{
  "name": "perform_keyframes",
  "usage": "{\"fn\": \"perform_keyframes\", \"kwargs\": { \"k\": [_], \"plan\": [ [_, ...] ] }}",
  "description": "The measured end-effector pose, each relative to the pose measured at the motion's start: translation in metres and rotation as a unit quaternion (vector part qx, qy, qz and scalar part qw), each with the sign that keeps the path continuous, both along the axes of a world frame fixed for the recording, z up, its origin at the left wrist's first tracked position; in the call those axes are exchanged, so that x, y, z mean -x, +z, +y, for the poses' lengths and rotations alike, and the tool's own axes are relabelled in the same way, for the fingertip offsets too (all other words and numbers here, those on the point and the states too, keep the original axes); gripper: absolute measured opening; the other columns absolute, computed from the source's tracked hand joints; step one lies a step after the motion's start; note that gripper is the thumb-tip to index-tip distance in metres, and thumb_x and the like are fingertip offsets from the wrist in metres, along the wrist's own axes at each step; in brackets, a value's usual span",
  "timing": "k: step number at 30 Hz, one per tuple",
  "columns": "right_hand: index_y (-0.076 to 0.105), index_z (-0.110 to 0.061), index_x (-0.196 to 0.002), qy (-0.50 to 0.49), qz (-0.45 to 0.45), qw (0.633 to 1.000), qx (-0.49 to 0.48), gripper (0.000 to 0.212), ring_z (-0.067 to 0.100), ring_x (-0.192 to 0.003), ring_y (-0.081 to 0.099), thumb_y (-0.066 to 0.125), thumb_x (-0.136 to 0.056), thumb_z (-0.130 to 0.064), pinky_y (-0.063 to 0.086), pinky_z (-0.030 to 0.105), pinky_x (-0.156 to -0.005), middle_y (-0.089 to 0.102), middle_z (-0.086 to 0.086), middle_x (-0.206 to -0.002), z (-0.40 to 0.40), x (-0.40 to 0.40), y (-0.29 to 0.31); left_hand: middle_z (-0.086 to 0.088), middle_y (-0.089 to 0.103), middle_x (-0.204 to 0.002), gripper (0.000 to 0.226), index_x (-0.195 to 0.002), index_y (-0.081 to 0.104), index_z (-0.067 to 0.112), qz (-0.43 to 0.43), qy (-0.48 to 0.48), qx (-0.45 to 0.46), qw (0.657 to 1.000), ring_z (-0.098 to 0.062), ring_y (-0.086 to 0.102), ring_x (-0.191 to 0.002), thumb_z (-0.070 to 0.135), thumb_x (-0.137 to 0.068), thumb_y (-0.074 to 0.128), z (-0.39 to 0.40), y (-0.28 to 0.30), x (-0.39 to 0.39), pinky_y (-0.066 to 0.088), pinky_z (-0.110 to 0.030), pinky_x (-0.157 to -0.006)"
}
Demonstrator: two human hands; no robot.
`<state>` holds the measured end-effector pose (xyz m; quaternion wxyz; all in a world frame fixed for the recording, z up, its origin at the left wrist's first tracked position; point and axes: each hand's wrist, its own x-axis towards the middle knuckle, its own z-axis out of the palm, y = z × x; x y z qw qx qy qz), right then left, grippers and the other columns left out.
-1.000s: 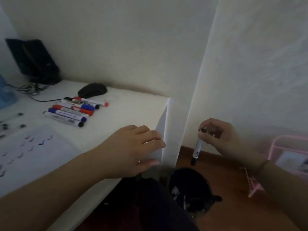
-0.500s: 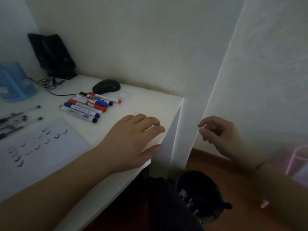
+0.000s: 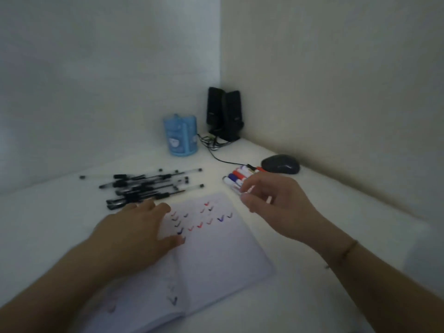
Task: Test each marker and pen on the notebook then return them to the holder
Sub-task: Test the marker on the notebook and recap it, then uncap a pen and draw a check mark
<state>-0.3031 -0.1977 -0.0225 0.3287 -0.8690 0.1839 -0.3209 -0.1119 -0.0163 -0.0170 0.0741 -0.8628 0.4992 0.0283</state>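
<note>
Both hands had come back over the desk [image 3: 360, 212]: the left hand [image 3: 134, 234] lay flat, fingers spread, on the open notebook [image 3: 216, 255], while the right hand [image 3: 276, 203] hovered, fingers loosely curled (grip unclear), over the markers [image 3: 234, 179] near the back edge beside the mouse [image 3: 280, 164]; the blue holder [image 3: 181, 135] stood in the far corner.

Pens [image 3: 146, 186] left of markers [image 3: 236, 179] – notebook [image 3: 211, 248] in front.

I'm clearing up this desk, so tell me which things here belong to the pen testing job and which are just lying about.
Job: notebook, markers, pens, blue holder, left hand resting on the page, right hand over the markers.
Lying about: mouse, speakers, cables.
</note>
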Motion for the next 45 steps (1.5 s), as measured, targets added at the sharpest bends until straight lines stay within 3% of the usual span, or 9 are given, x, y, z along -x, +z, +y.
{"fn": "perform_keyframes", "kwargs": {
  "k": [8, 14, 16, 20, 24, 27, 32, 42, 45],
  "plan": [
    [0.061, -0.03, -0.114, -0.03, 0.261, 0.935, 0.238, 0.026, 0.018, -0.106, 0.054, 0.049, -0.092, -0.039, 0.048, 0.04, -0.087, 0.054, -0.004, -0.117, -0.032, -0.137, -0.024, 0.004, 0.052, -0.108, 0.021, -0.106, 0.043, 0.026, -0.077, 0.013, 0.125, 0.989, -0.019, 0.055, -0.098, 0.041, -0.094, 0.037, -0.016, -0.018, -0.012, 0.036, -0.031, -0.07],
    [0.062, -0.035, -0.097, -0.032, 0.228, 0.941, 0.247, 0.013, 0.008, -0.097, 0.052, 0.054, -0.09, -0.043, 0.046, 0.03, -0.084, 0.059, -0.017, -0.103, -0.032, -0.138, -0.02, 0.005, 0.053, -0.114, 0.05, -0.119, 0.049, 0.026, -0.021, -0.013, 0.277, 0.96, -0.02, 0.053, -0.103, 0.053, -0.078, 0.059, -0.02, -0.041, -0.045, 0.05, -0.034, -0.08],
    [0.058, -0.038, -0.093, -0.033, 0.202, 0.954, 0.222, 0.01, -0.001, -0.085, 0.052, 0.05, -0.091, -0.044, 0.046, 0.026, -0.079, 0.061, -0.023, -0.089, -0.024, -0.121, -0.01, 0.0, 0.054, -0.119, 0.062, -0.125, 0.05, 0.022, -0.026, -0.009, 0.331, 0.943, -0.025, 0.052, -0.108, 0.051, -0.073, 0.066, -0.022, -0.043, -0.052, 0.052, -0.041, -0.084],
    [0.063, -0.027, -0.085, -0.036, -0.015, 0.999, -0.008, 0.006, 0.003, -0.064, 0.06, 0.06, -0.087, -0.023, 0.046, 0.013, -0.059, 0.07, -0.012, -0.073, -0.003, -0.086, 0.0, 0.008, 0.063, -0.1, 0.036, -0.104, 0.062, 0.024, 0.004, -0.071, 0.397, 0.915, -0.016, 0.057, -0.092, 0.05, -0.09, 0.041, -0.027, -0.042, -0.053, 0.051, -0.033, -0.077],
    [0.062, -0.014, -0.076, 0.087, -0.108, 0.946, -0.295, 0.012, 0.016, -0.048, 0.05, 0.072, -0.072, -0.02, 0.04, 0.026, -0.044, 0.06, 0.006, -0.057, 0.017, -0.075, -0.005, 0.01, 0.06, -0.088, 0.037, -0.098, 0.059, 0.025, 0.133, -0.144, 0.391, 0.899, -0.007, 0.05, -0.078, 0.049, -0.093, 0.031, -0.028, -0.041, -0.039, 0.043, -0.024, -0.067],
    [0.061, -0.024, -0.07, 0.179, -0.015, 0.95, -0.255, 0.015, 0.013, -0.046, 0.057, 0.074, -0.066, -0.03, 0.046, 0.021, -0.045, 0.063, 0.007, -0.056, 0.028, -0.082, -0.022, 0.006, 0.056, -0.087, 0.025, -0.097, 0.055, 0.02, 0.179, -0.234, 0.362, 0.885, -0.011, 0.048, -0.077, 0.036, -0.096, 0.036, -0.027, -0.042, -0.024, 0.038, -0.025, -0.066],
    [0.054, -0.018, -0.07, 0.263, -0.037, 0.909, -0.321, 0.029, 0.017, -0.044, 0.052, 0.076, -0.073, -0.037, 0.043, 0.023, -0.045, 0.059, 0.006, -0.051, 0.031, -0.082, -0.034, 0.003, 0.061, -0.073, 0.022, -0.088, 0.051, 0.024, 0.225, -0.283, 0.327, 0.873, -0.016, 0.054, -0.06, 0.038, -0.097, 0.038, -0.019, -0.035, -0.025, 0.042, -0.035, -0.055],
    [0.053, -0.023, -0.072, 0.266, -0.042, 0.93, -0.251, 0.021, 0.015, -0.047, 0.054, 0.069, -0.081, -0.034, 0.043, 0.024, -0.049, 0.06, 0.002, -0.054, 0.038, -0.078, -0.029, 0.016, 0.05, -0.059, 0.016, -0.082, 0.059, 0.025, 0.208, -0.28, 0.354, 0.868, 0.007, 0.037, -0.041, 0.036, -0.094, 0.056, -0.015, -0.037, -0.031, 0.02, -0.002, -0.051],
    [0.055, -0.026, -0.072, 0.246, -0.04, 0.941, -0.227, 0.017, 0.009, -0.047, 0.055, 0.069, -0.078, -0.034, 0.043, 0.018, -0.049, 0.062, -0.001, -0.055, 0.039, -0.076, -0.025, 0.015, 0.043, -0.048, 0.024, -0.085, 0.055, 0.028, 0.242, -0.24, 0.378, 0.861, 0.001, 0.035, -0.039, 0.051, -0.089, 0.055, -0.015, -0.041, -0.033, 0.02, -0.008, -0.047]
  ]
}}
